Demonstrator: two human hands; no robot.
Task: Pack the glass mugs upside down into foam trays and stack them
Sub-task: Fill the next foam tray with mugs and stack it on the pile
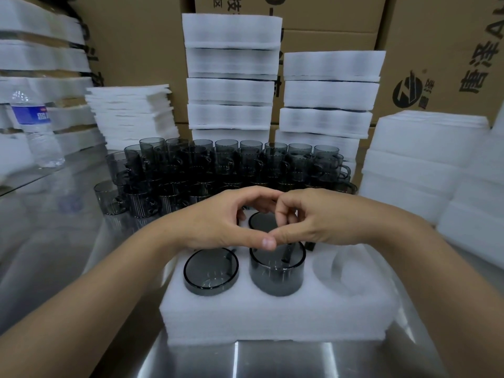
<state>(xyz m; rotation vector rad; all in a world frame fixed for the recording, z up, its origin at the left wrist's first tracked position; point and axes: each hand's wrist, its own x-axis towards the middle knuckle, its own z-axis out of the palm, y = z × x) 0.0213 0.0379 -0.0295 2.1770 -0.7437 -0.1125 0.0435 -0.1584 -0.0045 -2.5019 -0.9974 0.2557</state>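
A white foam tray (272, 317) lies on the steel table in front of me. Smoky glass mugs sit upside down in it: one at front left (211, 271), one at front middle (276, 268) standing higher, and one at back middle (263, 222). The front right slot (343, 271) is empty. My left hand (215, 225) and my right hand (321, 222) hover over the back row. Their thumb tips touch, and their curled fingers meet above the back middle mug. Nothing shows between the fingers. A dark mug handle (309, 245) pokes out under my right hand.
Several loose grey mugs (223, 165) stand in rows behind the tray. Two stacks of packed foam trays (231, 91) (327, 96) rise against cardboard boxes. Foam sheets (131, 115) lie at back left, empty trays (425, 165) at right, a water bottle (38, 126) at left.
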